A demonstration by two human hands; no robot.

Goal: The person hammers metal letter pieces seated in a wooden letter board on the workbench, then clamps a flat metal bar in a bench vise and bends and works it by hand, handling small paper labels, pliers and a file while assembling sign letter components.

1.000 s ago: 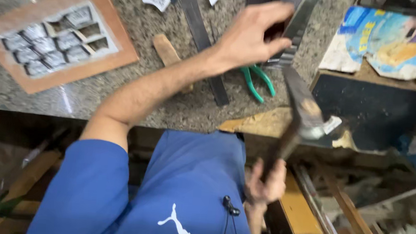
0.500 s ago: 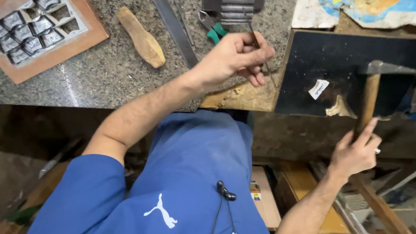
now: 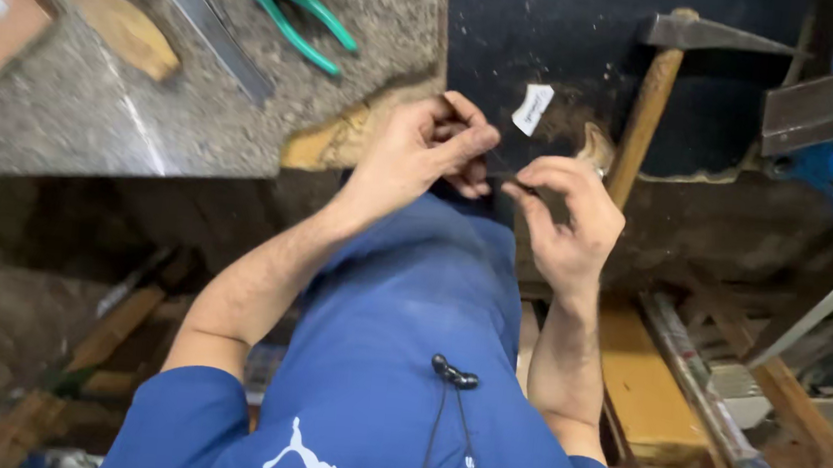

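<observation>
From my head camera, looking down: my left hand [image 3: 431,148] and my right hand [image 3: 566,220] meet in front of my chest, just at the near edge of the table [image 3: 124,128]. Between them runs a thin dark piece [image 3: 498,174], too small for me to tell what it is. My left grip is closed on one end, thumb pressed over curled fingers; my right grip pinches the other end between thumb and forefinger. The piece hangs level between the two hands, just over the edge of the black mat [image 3: 554,45] that covers the right part of the table.

On that mat, just beyond my right hand, lies a hammer [image 3: 650,94], its wooden handle pointing toward me and its steel head away. A small white tag [image 3: 532,108] sits on the mat near my fingertips. Farther left on the speckled stone lie green-handled pliers [image 3: 295,13], a flat metal bar [image 3: 200,14] and a wooden handle [image 3: 109,21].
</observation>
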